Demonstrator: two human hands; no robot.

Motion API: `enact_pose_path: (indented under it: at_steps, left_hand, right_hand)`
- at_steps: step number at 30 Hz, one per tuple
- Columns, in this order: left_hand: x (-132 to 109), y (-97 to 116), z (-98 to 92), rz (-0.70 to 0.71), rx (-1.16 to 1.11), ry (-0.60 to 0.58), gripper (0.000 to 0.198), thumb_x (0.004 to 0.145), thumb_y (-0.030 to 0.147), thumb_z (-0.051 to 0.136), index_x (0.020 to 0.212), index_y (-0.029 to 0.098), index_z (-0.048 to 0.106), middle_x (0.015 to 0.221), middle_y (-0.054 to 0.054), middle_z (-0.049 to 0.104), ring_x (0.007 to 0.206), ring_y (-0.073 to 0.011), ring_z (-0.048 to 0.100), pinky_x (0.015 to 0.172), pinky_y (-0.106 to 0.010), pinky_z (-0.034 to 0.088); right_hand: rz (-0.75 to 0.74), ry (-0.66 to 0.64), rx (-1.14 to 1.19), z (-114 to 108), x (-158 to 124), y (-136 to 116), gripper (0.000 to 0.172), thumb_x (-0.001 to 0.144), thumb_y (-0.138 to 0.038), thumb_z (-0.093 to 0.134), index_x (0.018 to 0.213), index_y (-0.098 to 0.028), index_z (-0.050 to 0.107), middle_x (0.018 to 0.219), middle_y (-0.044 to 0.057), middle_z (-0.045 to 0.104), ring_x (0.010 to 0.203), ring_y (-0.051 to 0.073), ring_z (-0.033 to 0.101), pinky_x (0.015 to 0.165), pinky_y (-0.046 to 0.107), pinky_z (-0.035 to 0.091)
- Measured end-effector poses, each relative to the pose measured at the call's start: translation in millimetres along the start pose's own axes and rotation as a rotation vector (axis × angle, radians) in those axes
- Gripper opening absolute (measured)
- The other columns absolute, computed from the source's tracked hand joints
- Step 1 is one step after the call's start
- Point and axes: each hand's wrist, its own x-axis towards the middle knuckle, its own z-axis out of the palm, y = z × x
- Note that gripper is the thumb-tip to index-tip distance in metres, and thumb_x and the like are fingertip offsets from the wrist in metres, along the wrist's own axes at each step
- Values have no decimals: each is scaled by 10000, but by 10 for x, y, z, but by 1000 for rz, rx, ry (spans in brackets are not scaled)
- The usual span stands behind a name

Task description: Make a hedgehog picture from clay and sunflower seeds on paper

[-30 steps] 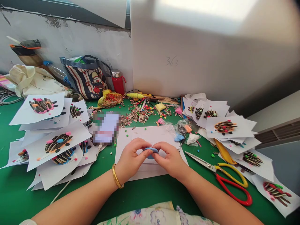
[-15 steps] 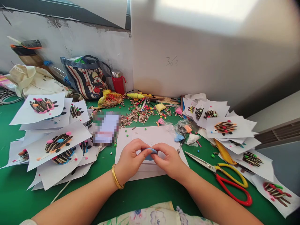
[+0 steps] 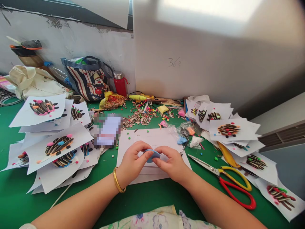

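Between my two hands is a flattened piece of blue modelling clay (image 3: 152, 155), held over white paper (image 3: 152, 136). My left hand (image 3: 134, 160) pinches its left edge between thumb and fingers. The right edge is pinched by my right hand (image 3: 171, 162). The underside of the clay and some fingers are hidden. A few green beads lie on the paper's far part. Just beyond my right hand are small plastic bags with blue clay (image 3: 182, 140), orange clay (image 3: 191, 131) and white clay (image 3: 195, 142).
Scissors (image 3: 221, 175) lie open at right. Stacked paper pictures with seeds stand at left (image 3: 59, 143) and right (image 3: 234, 128). Loose sunflower seeds (image 3: 138, 116) and beads cover the table's back. A blurred phone (image 3: 108, 131), striped bag (image 3: 88, 79) and red bottle (image 3: 120, 86) are at left.
The blue clay has tilted so that more of its flat face shows between my hands. My fingers have shifted slightly along its edge. The rest looks the same.
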Motion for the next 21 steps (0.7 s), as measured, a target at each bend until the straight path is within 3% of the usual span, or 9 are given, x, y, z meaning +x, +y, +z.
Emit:
enact_pose_path:
  at_steps: [4, 8, 10, 15, 18, 21]
  left_hand:
    - [-4, 6, -2, 15, -30, -4, 245, 892, 338, 627, 1103, 224, 676, 968, -52, 686, 884, -178, 635, 812, -329, 519]
    - [6, 14, -6, 61, -20, -39, 149, 894, 326, 633, 837, 211, 709, 792, -28, 679, 769, -160, 624, 739, -297, 512]
    - [6, 13, -8, 47, -26, -21, 161, 902, 323, 621, 825, 210, 705, 789, -26, 685, 761, -156, 627, 734, -293, 515]
    - [-2, 8, 2, 21, 8, -5, 224, 877, 324, 651, 1078, 235, 693, 978, -52, 705, 896, -186, 648, 826, -340, 523]
    - [3, 20, 9, 36, 38, -21, 101, 863, 306, 665, 882, 215, 704, 841, -30, 689, 803, -172, 633, 755, -312, 513]
    - [4, 21, 11, 6, 29, -6, 125, 868, 295, 653, 786, 203, 673, 781, -14, 674, 749, -157, 620, 706, -288, 504]
  right_hand:
    - [3, 22, -39, 4, -3, 9, 69, 865, -241, 596, 816, -215, 638, 787, -4, 652, 754, 153, 587, 719, 263, 453]
    - [-6, 22, -35, 9, -6, 13, 42, 852, -235, 606, 824, -215, 631, 786, -8, 642, 761, 152, 584, 729, 259, 450]
    - [0, 18, -7, 1, -6, 14, 51, 868, -243, 592, 863, -216, 634, 819, -3, 647, 790, 154, 589, 750, 260, 455]
    - [2, 43, -29, 0, -13, 21, 66, 879, -243, 568, 854, -216, 623, 817, 0, 645, 785, 157, 589, 744, 264, 458]
    - [-21, 49, -48, 16, -18, 20, 36, 856, -233, 588, 852, -219, 620, 808, -3, 641, 782, 160, 590, 748, 267, 462]
    - [-8, 23, -31, 16, -16, 14, 43, 855, -240, 600, 882, -224, 629, 838, -1, 653, 802, 163, 598, 759, 266, 466]
